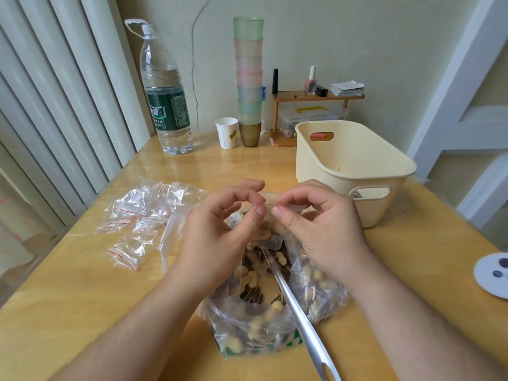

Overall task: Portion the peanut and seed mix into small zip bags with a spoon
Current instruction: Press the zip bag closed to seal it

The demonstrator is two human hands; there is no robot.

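A large clear bag (324, 295) of peanuts and striped seeds lies open on the table in front of me. A metal spoon (297, 314) rests in it, bowl buried in the mix, handle pointing toward me. Above the bag, my left hand (220, 237) and my right hand (321, 229) pinch the top edge of a small zip bag (268, 215) between thumb and fingers, side by side. The small bag holds some peanuts and hangs between my hands, mostly hidden by them.
Several empty small zip bags (132, 226) with red strips lie at the left. A cream plastic basket (354, 169) stands at the right. Further back are a water bottle (165, 100), a paper cup (226, 132), stacked cups (248, 86) and a small shelf (316, 96).
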